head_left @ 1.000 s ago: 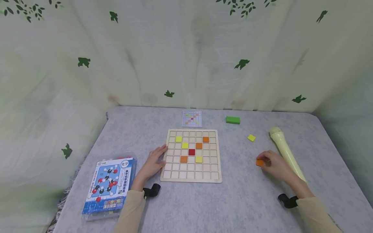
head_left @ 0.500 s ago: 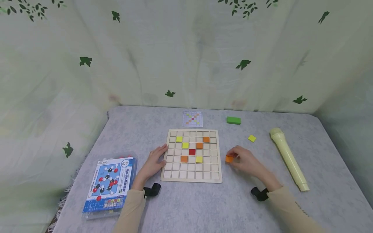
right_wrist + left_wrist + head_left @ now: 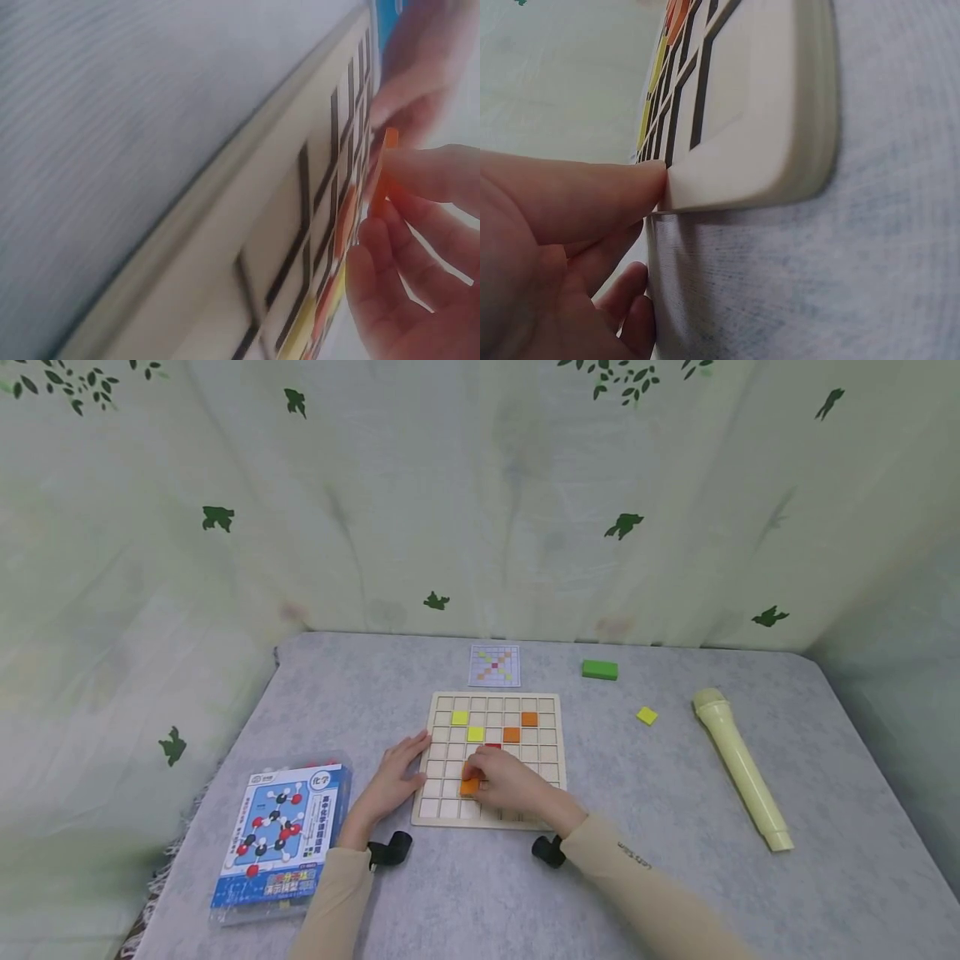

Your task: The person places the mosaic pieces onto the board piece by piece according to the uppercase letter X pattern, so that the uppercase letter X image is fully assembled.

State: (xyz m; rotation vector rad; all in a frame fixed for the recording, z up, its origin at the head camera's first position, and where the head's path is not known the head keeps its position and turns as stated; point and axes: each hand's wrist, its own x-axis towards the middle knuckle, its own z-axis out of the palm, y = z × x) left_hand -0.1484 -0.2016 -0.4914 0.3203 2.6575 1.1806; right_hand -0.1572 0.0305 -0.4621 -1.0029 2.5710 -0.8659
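A square wooden grid board [image 3: 448,809] lies in the middle of the table in the head view. My right hand [image 3: 513,779] is over its lower part and pinches an orange tile [image 3: 468,788] between thumb and fingers. In the right wrist view that orange tile [image 3: 385,174] stands tilted close over the grid. My left hand [image 3: 392,778] rests at the board's left edge, its thumb [image 3: 607,191] on the rim in the left wrist view. Two yellow tiles [image 3: 460,718] and two orange tiles [image 3: 512,735] sit in upper cells. The red tile [image 3: 492,746] is partly hidden by my right hand.
A printed pattern card [image 3: 494,666] lies behind the board. To the right are a green block [image 3: 600,670], a loose yellow tile [image 3: 647,716] and a pale yellow, microphone-shaped stick [image 3: 742,770]. A blue-and-white molecule model box [image 3: 281,831] lies beside my left forearm.
My right hand has carried the orange tile leftward from beside the pale yellow stick to over the board's lower left cells. My left hand has stayed at the board's edge.
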